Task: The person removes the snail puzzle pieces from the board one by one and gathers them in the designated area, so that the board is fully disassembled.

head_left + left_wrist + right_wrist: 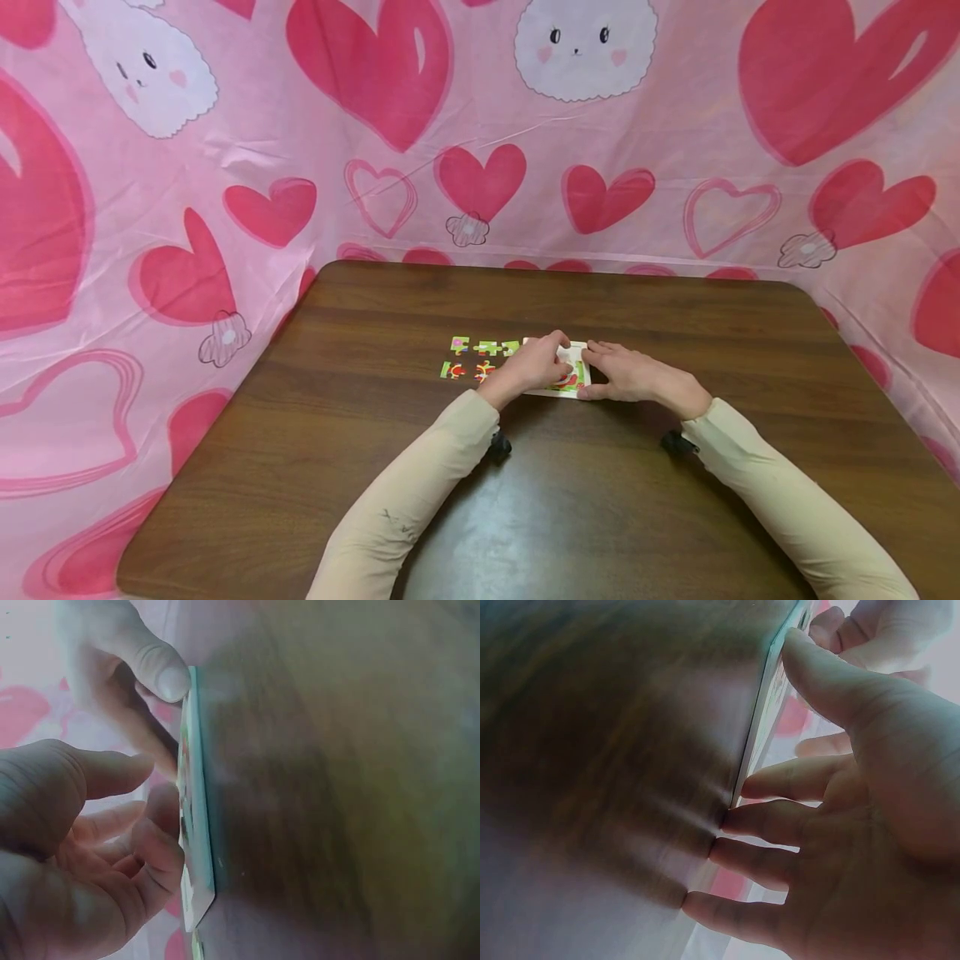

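Note:
A thin jigsaw puzzle tray [557,395] with a white border and a green and red picture lies flat on the wooden table. Over it is my left hand [534,364], its fingertips touching the picture. In the left wrist view the thumb stands apart from the bent fingers [161,855], and no piece shows between them. My right hand [626,373] rests at the tray's right side. Its thumb [810,664] touches the near edge, while the spread, straight fingers reach the far corner and the tabletop. Part of the picture is hidden by the left hand.
Left of the tray lie several loose jigsaw pieces in two rows, among them a green piece with a pink flower [460,343] and a red and green piece [452,370]. Pink heart-patterned cloth [517,225] hangs behind the brown table [675,317].

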Motion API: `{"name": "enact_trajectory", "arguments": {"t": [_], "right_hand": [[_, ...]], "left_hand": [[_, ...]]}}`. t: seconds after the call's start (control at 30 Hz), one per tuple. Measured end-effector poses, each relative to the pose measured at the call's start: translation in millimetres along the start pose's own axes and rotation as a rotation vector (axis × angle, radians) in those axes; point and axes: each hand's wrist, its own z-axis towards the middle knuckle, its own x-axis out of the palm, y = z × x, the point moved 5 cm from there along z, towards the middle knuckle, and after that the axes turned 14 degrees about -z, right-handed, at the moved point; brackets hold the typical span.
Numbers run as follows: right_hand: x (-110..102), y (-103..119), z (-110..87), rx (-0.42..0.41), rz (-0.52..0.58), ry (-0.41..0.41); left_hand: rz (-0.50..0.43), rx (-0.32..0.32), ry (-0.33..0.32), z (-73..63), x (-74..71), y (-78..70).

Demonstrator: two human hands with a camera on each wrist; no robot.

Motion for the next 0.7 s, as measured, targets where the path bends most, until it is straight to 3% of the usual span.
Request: {"name": "enact_trajectory", "arguments": {"t": [0.33,0.7], "right_hand": [[-0.7,1.8,0.3,-0.015,-0.004,-0.017],[0.8,0.8,0.8,-0.015,-0.009,-0.026]], "left_hand": [[0.061,-0.034,0.068,7.2,5.4,-1.8],[0.135,-0.074,0.082,10.3,8.4,-1.7]]}}
